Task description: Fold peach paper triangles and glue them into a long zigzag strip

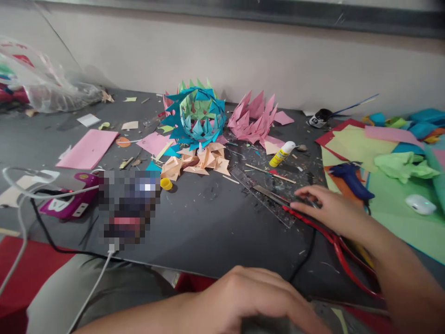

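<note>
My right hand (325, 206) hovers over red-handled scissors (335, 243) lying on the dark table, its fingers apart and nothing visible between them. The scissors' blades point left, beside a clear ruler (259, 197) and a thin wooden stick (273, 174). Low in the view, my left hand (257, 297) is over my lap, bent downward. Its fingertips are out of sight, so I cannot tell what they do. Folded peach paper pieces (208, 160) lie in a heap below a teal ring of folded paper (200, 118). A pink pointed paper ring (252, 118) stands to its right.
A glue stick (282, 154) stands tilted near its yellow cap (166, 184). Rightward lie a blue glue gun (352, 181), a white earbud case (420, 204) and coloured sheets (403, 227). Leftward are a purple power strip (71, 202), cables, a pixelated phone-like object (130, 211) and a plastic bag (55, 88).
</note>
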The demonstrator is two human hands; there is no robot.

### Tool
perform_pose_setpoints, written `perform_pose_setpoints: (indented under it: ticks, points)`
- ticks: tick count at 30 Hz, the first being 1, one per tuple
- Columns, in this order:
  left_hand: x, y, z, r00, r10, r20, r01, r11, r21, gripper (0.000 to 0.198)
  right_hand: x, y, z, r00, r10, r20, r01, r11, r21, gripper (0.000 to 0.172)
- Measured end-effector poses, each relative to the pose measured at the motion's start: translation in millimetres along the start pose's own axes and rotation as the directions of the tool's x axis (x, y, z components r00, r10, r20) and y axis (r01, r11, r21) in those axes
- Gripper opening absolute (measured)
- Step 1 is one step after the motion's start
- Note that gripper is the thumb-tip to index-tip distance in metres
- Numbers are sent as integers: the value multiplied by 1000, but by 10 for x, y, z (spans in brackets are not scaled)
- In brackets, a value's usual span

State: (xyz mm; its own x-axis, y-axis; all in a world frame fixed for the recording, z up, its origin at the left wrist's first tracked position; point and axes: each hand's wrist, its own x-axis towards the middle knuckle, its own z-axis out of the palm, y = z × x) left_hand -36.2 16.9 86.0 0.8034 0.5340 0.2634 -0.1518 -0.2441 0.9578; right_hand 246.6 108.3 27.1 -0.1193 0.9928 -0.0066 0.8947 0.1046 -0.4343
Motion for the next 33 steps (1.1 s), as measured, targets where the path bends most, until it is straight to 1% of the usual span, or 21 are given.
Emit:
perform_pose_setpoints:
  ticks: [1,2,4,7,10,12,13,16,17,18,19,20,22,23,24,26,28,30,33]
  points:
    - [49,0,3,1000,-9,1,9,997,-82,61,-91,10,14,999,-32,17,32,999,-22,42]
    - [85,-11,11,1000,-10,11,11,993,-119,56,-159,19,36,998,-66,23,67,997,-36,42]
    - [115,-51,26,999,-17,35,20,995,-97,43,-232,28,86,992,-127,-8,126,990,-56,39]
    - [72,-126,35,999,3,44,-5,998,58,29,-249,-7,133,979,-175,-106,162,980,-118,35]
    - [-12,-228,36,999,34,24,-39,966,256,24,-245,-127,139,961,-204,-185,169,967,-188,30]
    - [-64,-313,20,998,59,11,-59,914,401,21,-246,-259,141,954,-229,-193,191,961,-200,26]
    - [-87,-353,-3,996,83,14,-80,873,481,21,-246,-337,147,951,-249,-185,213,958,-194,24]
    - [-162,-422,-171,971,234,43,-198,696,691,20,-226,-580,188,926,-359,-113,342,928,-149,15]
    - [-192,-424,-262,956,294,21,-211,634,744,19,-212,-652,207,907,-414,-77,402,905,-137,13]
    - [-227,-417,-365,940,340,-34,-184,585,790,17,-195,-715,228,883,-468,-35,460,878,-136,15]
    - [-265,-406,-473,921,366,-132,-99,549,830,15,-177,-767,250,855,-519,10,515,845,-142,22]
    - [-304,-395,-579,895,365,-256,32,519,854,14,-158,-807,272,826,-560,59,562,813,-155,28]
    - [-377,-391,-752,825,300,-480,318,455,832,14,-131,-854,315,785,-602,144,619,762,-187,34]
    - [-407,-401,-809,785,255,-565,441,411,798,15,-125,-865,337,774,-609,173,633,748,-201,34]
    - [-429,-419,-845,751,204,-629,539,362,761,17,-125,-870,358,768,-609,200,640,739,-210,34]
    - [-451,-467,-861,702,83,-707,667,270,694,23,-141,-875,399,763,-604,232,646,731,-220,36]
    - [-445,-508,-838,668,-54,-742,734,212,645,26,-171,-883,437,759,-604,244,650,726,-224,40]
    - [-425,-528,-815,633,-174,-754,773,187,606,26,-204,-902,467,759,-603,245,650,724,-230,42]
    - [-399,-528,-814,592,-268,-760,806,186,562,24,-246,-941,495,777,-589,221,629,731,-263,40]
